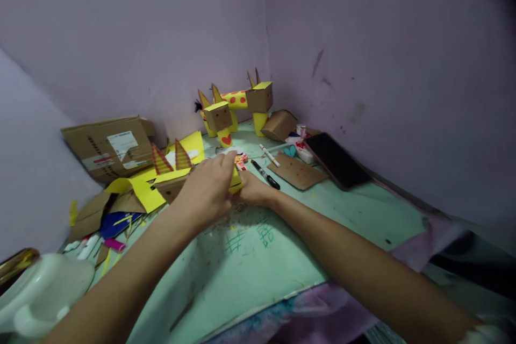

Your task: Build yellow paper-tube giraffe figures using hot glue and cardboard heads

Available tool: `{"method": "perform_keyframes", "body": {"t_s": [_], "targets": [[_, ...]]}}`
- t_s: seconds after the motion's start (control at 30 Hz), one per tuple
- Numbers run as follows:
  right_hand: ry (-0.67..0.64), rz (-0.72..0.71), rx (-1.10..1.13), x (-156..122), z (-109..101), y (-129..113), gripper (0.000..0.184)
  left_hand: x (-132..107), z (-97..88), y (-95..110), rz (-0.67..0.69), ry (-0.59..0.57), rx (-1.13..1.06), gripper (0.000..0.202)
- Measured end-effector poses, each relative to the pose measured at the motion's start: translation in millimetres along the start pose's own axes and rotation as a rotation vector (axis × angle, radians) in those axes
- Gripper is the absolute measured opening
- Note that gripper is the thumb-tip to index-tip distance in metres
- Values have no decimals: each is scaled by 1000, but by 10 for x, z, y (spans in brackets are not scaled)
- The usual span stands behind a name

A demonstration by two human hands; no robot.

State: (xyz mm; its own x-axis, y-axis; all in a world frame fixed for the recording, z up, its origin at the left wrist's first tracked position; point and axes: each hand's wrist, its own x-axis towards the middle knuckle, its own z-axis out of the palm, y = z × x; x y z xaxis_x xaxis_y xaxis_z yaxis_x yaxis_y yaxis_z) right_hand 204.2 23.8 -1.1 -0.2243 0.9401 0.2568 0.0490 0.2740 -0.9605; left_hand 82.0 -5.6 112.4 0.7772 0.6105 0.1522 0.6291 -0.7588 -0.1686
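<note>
A cardboard animal figure [171,188] with a box head, a yellow paper top and two pointed, striped ears lies on its side or low on the table between my hands. My left hand [212,180] is closed over its yellow part from above and hides much of it. At the yellow end, my right hand [253,189] grips from the right, its fingertips partly hidden. Just beyond my hands is a small red, white and yellow wrapper [241,159]. A black marker [265,174] lies right of them.
Two finished-looking yellow cardboard animals [218,116] [260,99] stand at the back corner. A cardboard box [113,148], yellow paper scraps and a white plastic object [48,290] are left. A cardboard piece [297,171] and dark tablet-like device [336,160] lie right.
</note>
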Motion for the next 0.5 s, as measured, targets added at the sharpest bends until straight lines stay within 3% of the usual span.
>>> {"method": "perform_keyframes", "body": {"t_s": [0.07,0.17,0.5], "targets": [[-2,0,7,6,5,5,16,128,7,-32,-92,-155,45,54],[-10,4,18,16,-3,4,18,177,29,-74,-133,-255,65,32],[-57,1,20,10,-46,-4,26,116,65,-231,-105,-199,-12,24]]}}
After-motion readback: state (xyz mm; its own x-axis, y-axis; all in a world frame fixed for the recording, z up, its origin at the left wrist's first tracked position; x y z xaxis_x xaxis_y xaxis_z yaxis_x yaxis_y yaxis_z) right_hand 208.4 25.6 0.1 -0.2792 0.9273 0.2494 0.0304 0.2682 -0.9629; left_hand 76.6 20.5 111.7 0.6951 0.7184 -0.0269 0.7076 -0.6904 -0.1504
